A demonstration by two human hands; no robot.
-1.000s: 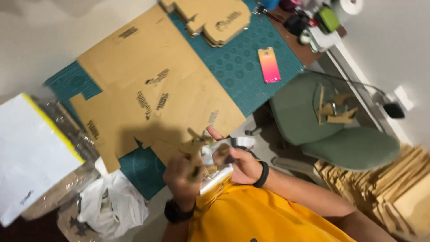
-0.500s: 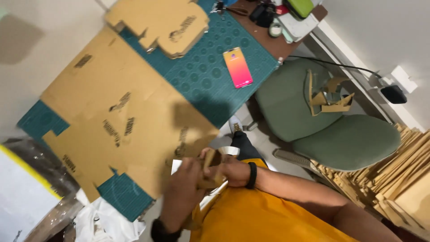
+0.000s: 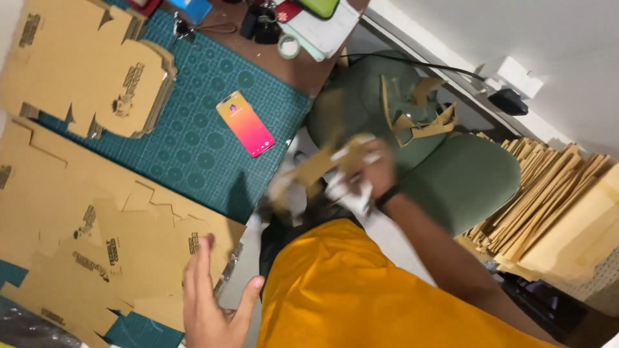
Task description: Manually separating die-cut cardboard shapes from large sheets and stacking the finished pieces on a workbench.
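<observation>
Your right hand (image 3: 371,169) grips a blurry cardboard cutout (image 3: 316,169) over the green chair (image 3: 464,177), long axis running down-left toward your lap. Your left hand (image 3: 209,303) is spread wide on the big cardboard sheet (image 3: 97,225) on the bench (image 3: 193,154). Looks like plenty of sheet left uncut, with one stack of cutouts (image 3: 122,84) done.

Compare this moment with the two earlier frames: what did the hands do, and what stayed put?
The hands have parted. The right hand carried the cardboard piece out toward the green chair, motion-blurred. The left hand let go and now rests open on the cardboard sheet. The phone and cutting mat stayed put.
</observation>
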